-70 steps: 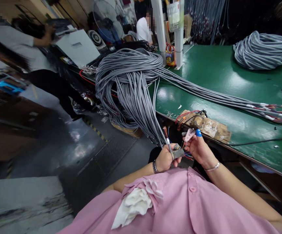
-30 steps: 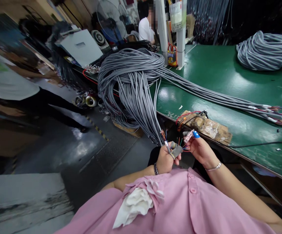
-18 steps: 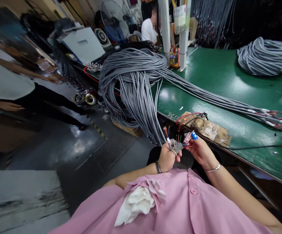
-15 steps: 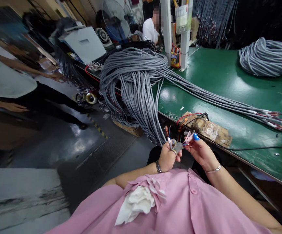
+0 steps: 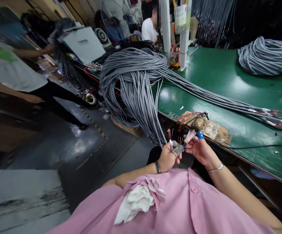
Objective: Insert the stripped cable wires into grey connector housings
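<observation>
My left hand [image 5: 167, 158] is closed around the end of a grey cable [image 5: 171, 145], whose thin coloured wires fan out above the fingers. A grey wrapping covers its thumb. Just to the right, my right hand [image 5: 201, 152] has a blue cover on one fingertip. Its fingers are by the coloured wires, and a small pink piece [image 5: 189, 136] shows at them; whether they pinch it or a wire is too small to tell. The large bundle of grey cables [image 5: 136, 81] hangs over the table edge beyond my hands.
On the green table [image 5: 219, 74] lie a taped wooden block [image 5: 211, 130] with red and black wires, cable ends at the right and a coiled grey bundle [image 5: 267, 57]. A person [image 5: 16, 68] stands at the left; another person [image 5: 149, 30] is at the back.
My right hand has shifted slightly right, and the pink piece has turned. At the left, the person has moved further into view with one arm raised.
</observation>
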`<move>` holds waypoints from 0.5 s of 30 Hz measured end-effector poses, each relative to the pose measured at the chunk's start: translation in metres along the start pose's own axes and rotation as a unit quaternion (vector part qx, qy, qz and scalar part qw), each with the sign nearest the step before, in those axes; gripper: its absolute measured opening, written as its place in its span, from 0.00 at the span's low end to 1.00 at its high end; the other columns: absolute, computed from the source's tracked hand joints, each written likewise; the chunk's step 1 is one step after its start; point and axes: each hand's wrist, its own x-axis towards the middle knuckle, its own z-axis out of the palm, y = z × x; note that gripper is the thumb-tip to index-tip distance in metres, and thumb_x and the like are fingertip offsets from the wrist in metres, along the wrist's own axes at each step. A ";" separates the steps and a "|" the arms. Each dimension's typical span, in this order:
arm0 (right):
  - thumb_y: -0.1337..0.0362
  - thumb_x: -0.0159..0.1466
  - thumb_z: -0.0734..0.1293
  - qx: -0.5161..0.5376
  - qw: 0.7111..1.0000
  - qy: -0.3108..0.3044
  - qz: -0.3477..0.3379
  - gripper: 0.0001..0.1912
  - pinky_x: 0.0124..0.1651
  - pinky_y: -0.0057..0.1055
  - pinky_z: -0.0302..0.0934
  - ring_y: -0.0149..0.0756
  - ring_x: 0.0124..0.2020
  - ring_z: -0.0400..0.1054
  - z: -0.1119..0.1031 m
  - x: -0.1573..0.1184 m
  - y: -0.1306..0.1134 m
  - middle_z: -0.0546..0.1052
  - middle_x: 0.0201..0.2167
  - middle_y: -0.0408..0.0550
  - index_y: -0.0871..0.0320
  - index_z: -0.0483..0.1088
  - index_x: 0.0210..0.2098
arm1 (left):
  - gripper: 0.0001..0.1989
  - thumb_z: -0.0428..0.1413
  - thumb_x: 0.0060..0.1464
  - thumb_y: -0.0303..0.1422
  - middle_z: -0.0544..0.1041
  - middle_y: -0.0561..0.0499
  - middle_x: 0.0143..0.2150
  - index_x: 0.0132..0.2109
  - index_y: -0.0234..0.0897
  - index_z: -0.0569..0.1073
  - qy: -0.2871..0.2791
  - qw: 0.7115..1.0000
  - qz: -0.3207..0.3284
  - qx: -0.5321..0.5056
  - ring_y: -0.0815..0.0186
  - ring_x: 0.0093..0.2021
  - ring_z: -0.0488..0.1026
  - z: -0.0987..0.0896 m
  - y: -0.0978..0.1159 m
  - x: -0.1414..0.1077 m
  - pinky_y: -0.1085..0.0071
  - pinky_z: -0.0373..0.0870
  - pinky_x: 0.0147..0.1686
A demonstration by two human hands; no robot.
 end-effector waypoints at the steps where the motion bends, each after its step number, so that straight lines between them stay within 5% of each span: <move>1: 0.37 0.57 0.62 -0.014 1.000 -0.014 0.019 0.29 0.33 0.29 0.64 0.33 0.32 0.69 -0.004 -0.002 -0.001 0.75 0.35 0.50 0.57 0.74 0.36 | 0.19 0.55 0.55 0.45 0.69 0.53 0.21 0.29 0.33 0.64 -0.005 1.000 -0.002 0.004 0.75 0.14 0.63 -0.001 0.001 -0.002 0.79 0.55 0.14; 7: 0.46 0.56 0.69 -0.154 0.984 -0.059 0.067 0.23 0.34 0.29 0.63 0.32 0.30 0.68 -0.007 -0.014 -0.008 0.73 0.30 0.49 0.60 0.72 0.36 | 0.18 0.56 0.53 0.45 0.70 0.52 0.21 0.30 0.32 0.65 -0.034 0.998 -0.020 0.044 0.74 0.16 0.64 -0.007 0.000 -0.008 0.79 0.57 0.15; 11: 0.57 0.52 0.75 -0.233 0.972 -0.031 0.025 0.16 0.31 0.25 0.59 0.26 0.25 0.63 0.002 -0.013 -0.008 0.72 0.26 0.44 0.62 0.70 0.31 | 0.16 0.57 0.53 0.42 0.70 0.52 0.22 0.31 0.33 0.65 -0.043 0.997 -0.028 0.053 0.74 0.16 0.65 -0.008 -0.005 -0.009 0.79 0.59 0.15; 15: 0.56 0.52 0.74 -0.286 0.957 -0.042 -0.003 0.16 0.32 0.26 0.58 0.27 0.26 0.63 0.008 -0.013 -0.010 0.72 0.26 0.44 0.62 0.71 0.30 | 0.14 0.58 0.51 0.39 0.71 0.52 0.22 0.31 0.32 0.66 -0.094 0.993 -0.030 0.071 0.74 0.17 0.66 -0.009 -0.010 -0.008 0.79 0.61 0.16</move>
